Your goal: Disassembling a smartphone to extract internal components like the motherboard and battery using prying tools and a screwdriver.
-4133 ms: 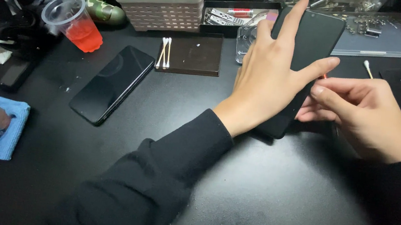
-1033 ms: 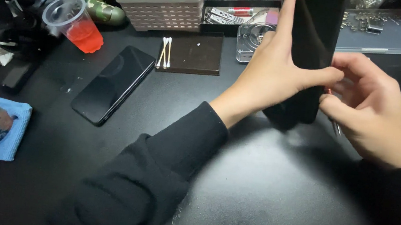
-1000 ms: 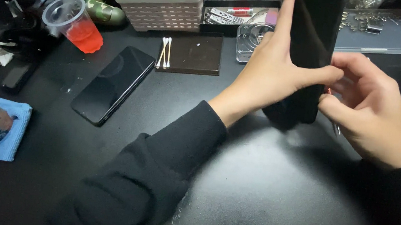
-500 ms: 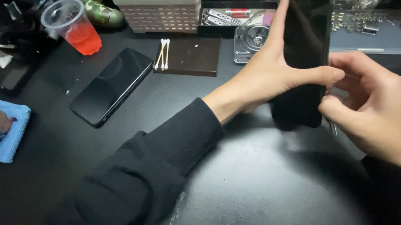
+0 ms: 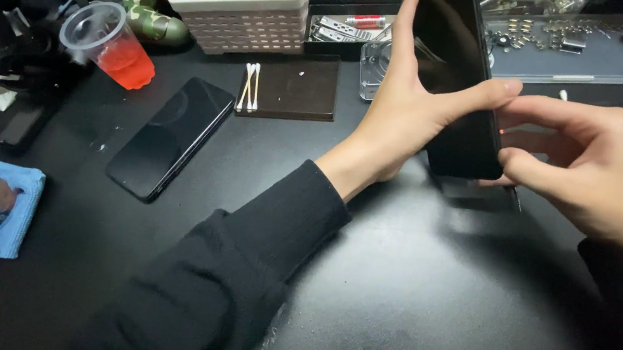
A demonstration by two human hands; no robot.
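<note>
Smartphone held upright over a cluttered repair desk

Smartphone (image 5: pixel 459 82), black and dark-screened, stands nearly on end above the black desk (image 5: pixel 406 303), its lower edge raised clear of the surface. The left hand (image 5: pixel 413 108) props it from behind, fingers spread up its back and thumb pressed across the front face. The right hand (image 5: pixel 589 171) meets the phone's lower right corner, thumb and forefinger pinched together there; whatever sits between the fingertips is too small to make out. Both arms wear black sleeves. To the left, a second black phone (image 5: pixel 171 136) lies flat on the desk, well apart from the hands. Two cotton swabs (image 5: pixel 250 86) rest on a dark brown mat (image 5: pixel 294 87) just behind it. A clear plastic cup (image 5: pixel 108 42) holding red drink stands at far left, near a white lattice basket (image 5: pixel 243 22). A blue cloth (image 5: pixel 10 215) sits at the desk's left edge, and a clear tray (image 5: pixel 583 53) of small parts lies behind the right hand.
</note>
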